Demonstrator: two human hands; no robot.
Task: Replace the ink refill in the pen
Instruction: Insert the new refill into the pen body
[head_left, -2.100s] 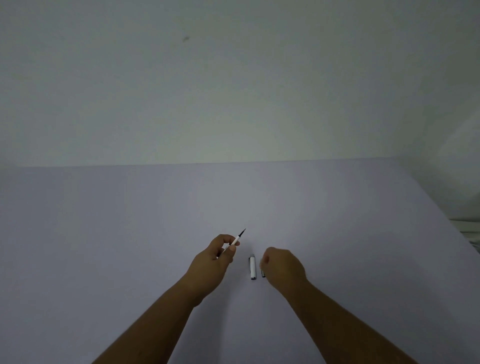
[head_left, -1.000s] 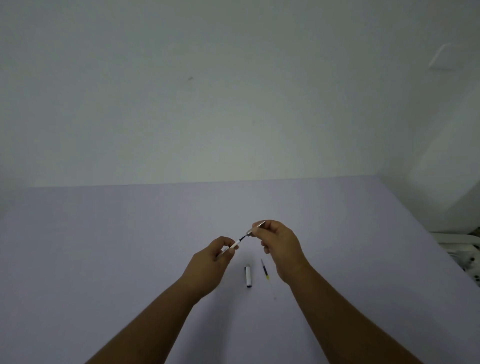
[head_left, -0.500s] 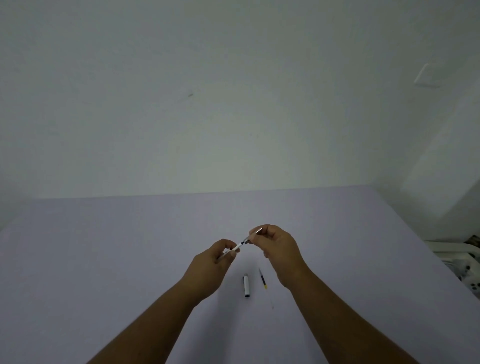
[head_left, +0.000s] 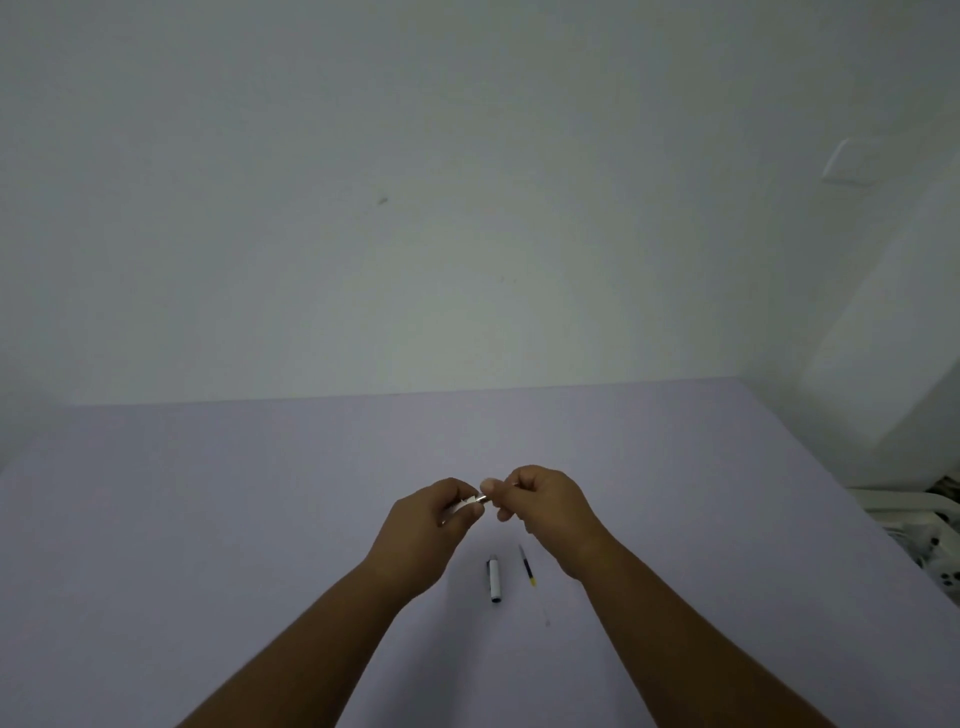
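Observation:
My left hand (head_left: 434, 519) grips a white pen barrel (head_left: 464, 505) above the table, its front end pointing right. My right hand (head_left: 545, 501) pinches the pen's small metal tip piece (head_left: 483, 499) right at that end, so both hands nearly touch. On the pale purple table (head_left: 208, 519) below the hands lie a white pen cap (head_left: 495, 578) with a dark end and, just to its right, a thin dark ink refill (head_left: 527, 565) with a yellowish lower end. Most of the barrel is hidden inside my left fist.
A plain wall rises behind the table's far edge. The table's right edge runs diagonally down to the right, with white objects (head_left: 930, 530) beyond it. A white plate (head_left: 844, 161) is on the wall at upper right.
My right hand came up from the table with the tip piece and slid it along the refill until it met the barrel. The dark refill point no longer shows. The camera tilted up.

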